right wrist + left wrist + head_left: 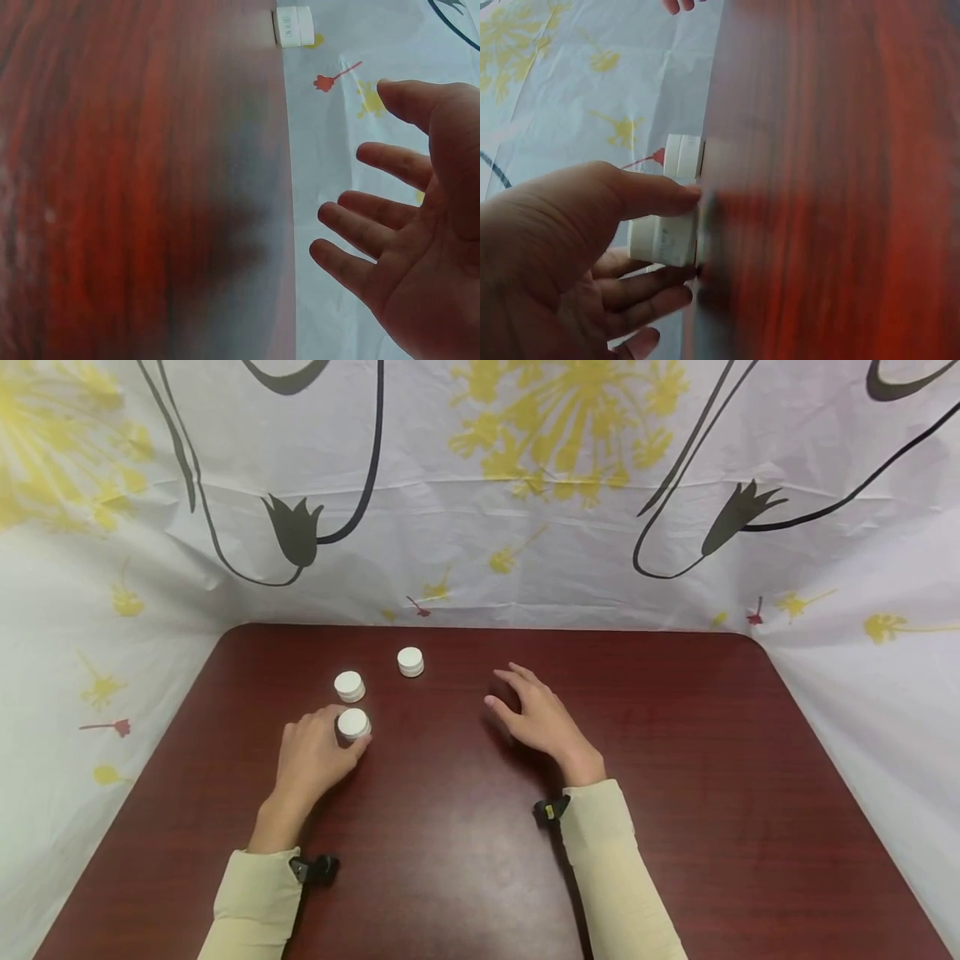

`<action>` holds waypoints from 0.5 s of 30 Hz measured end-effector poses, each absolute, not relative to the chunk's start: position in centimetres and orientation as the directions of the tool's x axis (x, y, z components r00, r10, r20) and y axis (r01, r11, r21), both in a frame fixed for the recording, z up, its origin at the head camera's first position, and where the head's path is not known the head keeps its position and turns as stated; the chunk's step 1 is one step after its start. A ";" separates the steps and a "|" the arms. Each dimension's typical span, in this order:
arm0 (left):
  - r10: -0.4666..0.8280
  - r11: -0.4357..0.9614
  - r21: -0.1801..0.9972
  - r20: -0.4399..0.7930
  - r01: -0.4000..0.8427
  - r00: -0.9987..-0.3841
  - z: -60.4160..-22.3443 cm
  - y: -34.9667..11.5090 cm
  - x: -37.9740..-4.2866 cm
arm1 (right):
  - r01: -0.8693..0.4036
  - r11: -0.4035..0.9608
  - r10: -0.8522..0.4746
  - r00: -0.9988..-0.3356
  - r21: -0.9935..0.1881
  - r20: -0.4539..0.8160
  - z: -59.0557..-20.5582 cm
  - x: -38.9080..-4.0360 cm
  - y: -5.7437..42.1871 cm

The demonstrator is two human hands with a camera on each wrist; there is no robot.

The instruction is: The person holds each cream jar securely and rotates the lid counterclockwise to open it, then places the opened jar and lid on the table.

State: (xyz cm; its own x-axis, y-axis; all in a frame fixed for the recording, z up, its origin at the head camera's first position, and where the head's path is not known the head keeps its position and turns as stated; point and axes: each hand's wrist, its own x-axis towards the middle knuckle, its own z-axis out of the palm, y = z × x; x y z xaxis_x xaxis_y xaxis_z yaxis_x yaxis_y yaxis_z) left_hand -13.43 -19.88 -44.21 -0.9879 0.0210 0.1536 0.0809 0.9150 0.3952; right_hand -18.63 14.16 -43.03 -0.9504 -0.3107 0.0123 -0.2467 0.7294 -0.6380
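Three small round white containers with flat tops are on the dark red-brown table [450,827]. My left hand [311,760] holds the nearest container [353,723] between thumb and fingers; the left wrist view shows its side [667,236], with faint marks on it. Just behind stands a second container [349,686]. Farther back and to the right is the third container [410,662]. Over the middle of the table, my right hand [543,718] is held with fingers spread and loosely bent, touching no container. In the right wrist view, a white container [294,27] shows beyond the thumb.
A white cloth [480,560] with yellow and grey flower prints hangs behind the table and along both sides. Black wrist straps [315,870] sit at the cuffs of the pale sleeves [255,902].
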 end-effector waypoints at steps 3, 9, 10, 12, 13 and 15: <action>0.025 0.916 0.390 0.172 0.091 -0.985 -44.1 -19.3 -13.9 | -0.263 0.726 -0.327 -0.945 -0.636 0.017 -43.0 -18.6 14.2; 0.064 0.902 0.409 0.188 0.137 -0.980 -44.0 -17.6 -14.9 | -0.259 0.728 -0.329 -0.944 -0.635 0.008 -43.1 -18.4 14.2; 0.068 0.899 0.415 0.191 0.143 -0.979 -44.0 -17.3 -15.1 | -0.260 0.726 -0.330 -0.944 -0.637 0.009 -43.1 -18.4 14.1; 0.072 0.894 0.423 0.196 0.151 -0.978 -44.0 -16.8 -15.3 | -0.267 0.720 -0.332 -0.943 -0.640 0.019 -43.1 -18.4 14.0; 0.075 0.891 0.426 0.198 0.155 -0.977 -43.9 -16.6 -15.5 | -0.272 0.716 -0.332 -0.943 -0.642 0.028 -43.1 -18.4 13.9; 0.083 0.887 0.431 0.198 0.163 -0.977 -43.8 -16.1 -15.8 | -0.282 0.711 -0.330 -0.943 -0.644 0.048 -43.1 -18.4 13.7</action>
State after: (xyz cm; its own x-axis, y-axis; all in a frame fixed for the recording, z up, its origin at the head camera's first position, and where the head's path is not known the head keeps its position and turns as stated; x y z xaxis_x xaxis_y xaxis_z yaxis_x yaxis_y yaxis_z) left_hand -15.79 -16.13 -43.82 -0.9767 0.0829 0.1978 0.1627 0.8874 0.4314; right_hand -18.42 13.72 -43.09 -0.9426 -0.3304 0.0477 -0.2819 0.7111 -0.6442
